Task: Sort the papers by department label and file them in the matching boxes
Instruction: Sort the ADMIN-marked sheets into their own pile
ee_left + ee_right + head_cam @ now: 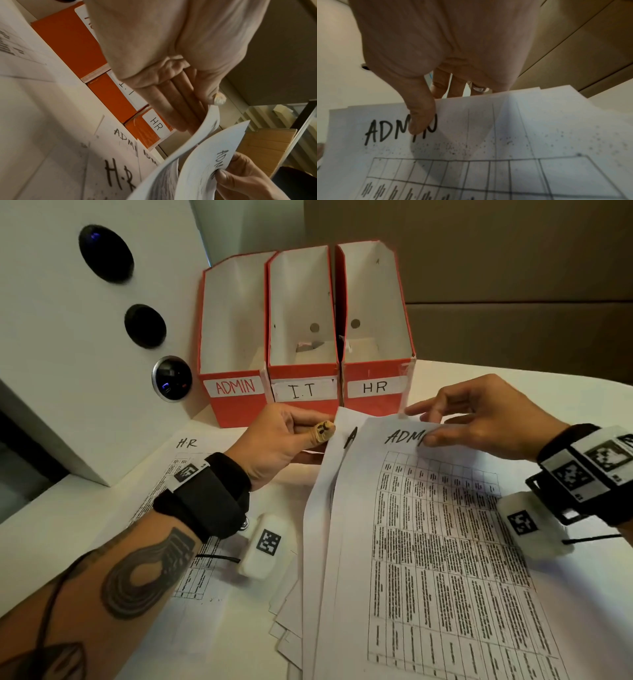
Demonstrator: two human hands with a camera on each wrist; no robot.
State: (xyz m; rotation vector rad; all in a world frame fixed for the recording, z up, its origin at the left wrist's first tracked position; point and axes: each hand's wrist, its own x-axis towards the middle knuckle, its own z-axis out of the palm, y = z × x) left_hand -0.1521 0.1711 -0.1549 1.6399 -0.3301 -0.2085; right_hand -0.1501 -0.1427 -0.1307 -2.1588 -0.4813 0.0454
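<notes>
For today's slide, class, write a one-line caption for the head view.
Right hand and left hand each pinch an ADMIN sheet before the ADMIN, I.T and HR boxes.

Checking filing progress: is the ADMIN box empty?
Seemingly empty: the ADMIN box shows bare white walls in the head view, though its floor is partly hidden.

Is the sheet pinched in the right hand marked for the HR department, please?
No, the sheet under the right hand's thumb reads ADMIN in handwritten black letters.
</notes>
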